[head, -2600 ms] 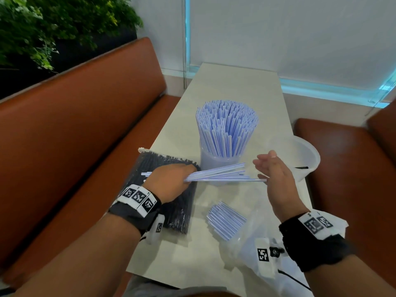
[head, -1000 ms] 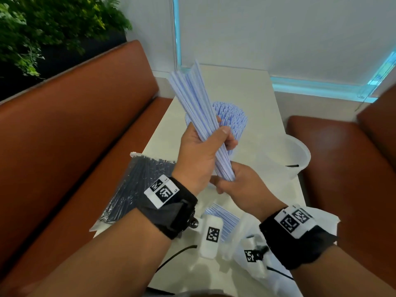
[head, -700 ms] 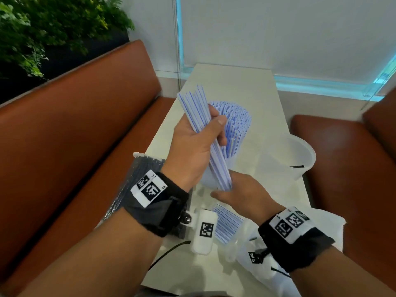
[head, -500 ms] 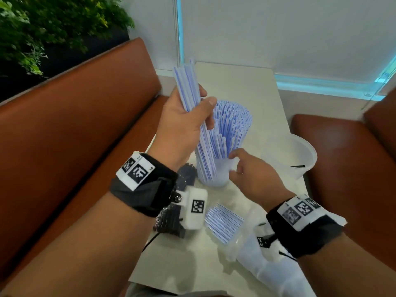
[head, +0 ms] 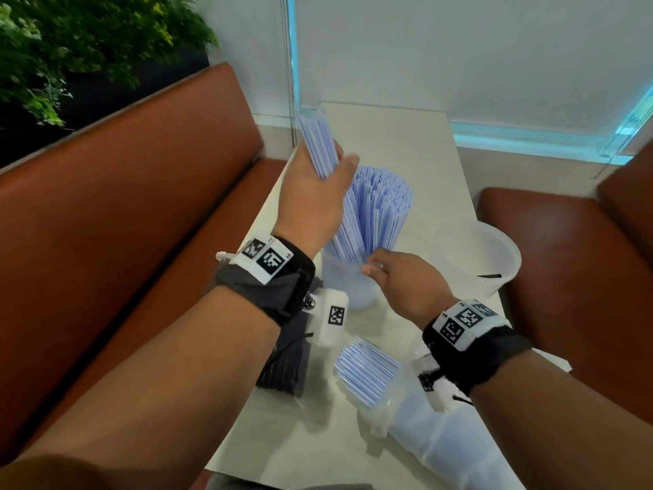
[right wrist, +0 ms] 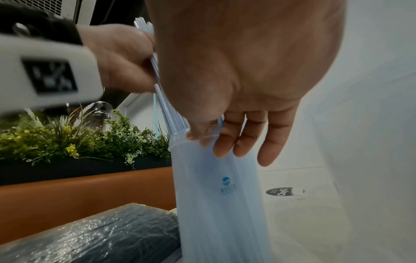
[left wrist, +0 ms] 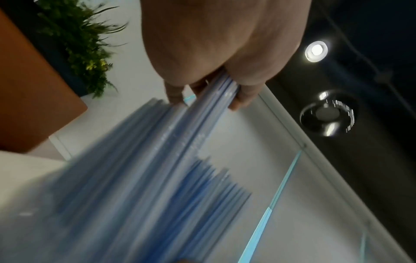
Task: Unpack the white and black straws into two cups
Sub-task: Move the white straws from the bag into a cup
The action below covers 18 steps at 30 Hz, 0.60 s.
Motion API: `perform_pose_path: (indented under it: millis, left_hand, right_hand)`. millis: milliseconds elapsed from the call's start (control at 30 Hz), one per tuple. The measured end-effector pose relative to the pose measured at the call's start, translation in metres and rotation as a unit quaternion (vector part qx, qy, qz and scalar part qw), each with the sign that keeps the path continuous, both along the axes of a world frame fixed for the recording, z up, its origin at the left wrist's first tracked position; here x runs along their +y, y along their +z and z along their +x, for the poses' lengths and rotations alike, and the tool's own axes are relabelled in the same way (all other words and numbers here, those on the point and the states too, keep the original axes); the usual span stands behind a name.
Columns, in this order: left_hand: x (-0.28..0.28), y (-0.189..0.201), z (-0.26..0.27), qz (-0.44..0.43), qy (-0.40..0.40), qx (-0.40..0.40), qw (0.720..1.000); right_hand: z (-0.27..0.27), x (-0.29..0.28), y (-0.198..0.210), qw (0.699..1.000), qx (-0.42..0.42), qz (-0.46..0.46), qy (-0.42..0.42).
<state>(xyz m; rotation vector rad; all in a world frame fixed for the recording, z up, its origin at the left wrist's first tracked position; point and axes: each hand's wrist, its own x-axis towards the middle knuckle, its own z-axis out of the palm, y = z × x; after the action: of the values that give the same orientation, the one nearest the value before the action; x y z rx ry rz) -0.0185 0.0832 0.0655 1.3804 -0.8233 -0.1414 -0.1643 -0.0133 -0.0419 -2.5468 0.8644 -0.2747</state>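
Observation:
My left hand (head: pixel 314 199) grips a bundle of white, blue-striped straws (head: pixel 319 146) held upright and tilted. Their lower ends reach into the clear cup (head: pixel 348 291), which is packed with the same straws (head: pixel 381 203). The grip shows from below in the left wrist view, fingers (left wrist: pixel 238 99) curled round the bundle (left wrist: pixel 157 160). My right hand (head: pixel 399 277) rests at the cup's rim; its fingers (right wrist: pixel 238 142) lie straight against the cup wall (right wrist: pixel 216 195) with the thumb at the rim. A second clear cup (head: pixel 494 249) stands empty to the right.
A sealed pack of black straws (head: pixel 286 366) lies on the table's left edge under my left forearm. More white straws (head: pixel 367 376) stick out of a plastic bag (head: pixel 441 447) near the front. Brown benches (head: pixel 123 224) flank the narrow table (head: pixel 406 143).
The left hand tipped the bundle upright and lowered it into the full cup. The right hand let go of the bundle's lower ends and moved to the cup's rim.

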Motion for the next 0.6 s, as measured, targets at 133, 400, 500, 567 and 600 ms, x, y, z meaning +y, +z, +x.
perform_pose_path:
  millis: [133, 400, 500, 567, 600]
  left_hand:
    - [-0.002, -0.025, 0.006, 0.247, 0.011, -0.187, 0.951]
    - [0.006, -0.006, 0.012, 0.142, 0.003, -0.156, 0.977]
    - [0.002, -0.002, 0.003, 0.162, 0.009, -0.304, 0.939]
    - [-0.002, -0.012, -0.005, 0.247, -0.019, -0.416, 0.875]
    - [-0.004, -0.019, -0.008, 0.296, -0.029, -0.465, 0.834]
  right_hand:
    - [-0.001, 0.001, -0.001, 1.0, -0.012, 0.007, 0.006]
    - [-0.001, 0.001, -0.001, 1.0, -0.012, 0.002, 0.003]
    - [0.0, 0.002, 0.0, 1.0, -0.009, 0.007, 0.0]
    - [0.0, 0.003, 0.001, 1.0, -0.01, 0.019, -0.007]
    - [0.0, 0.003, 0.002, 1.0, -0.012, 0.025, -0.009]
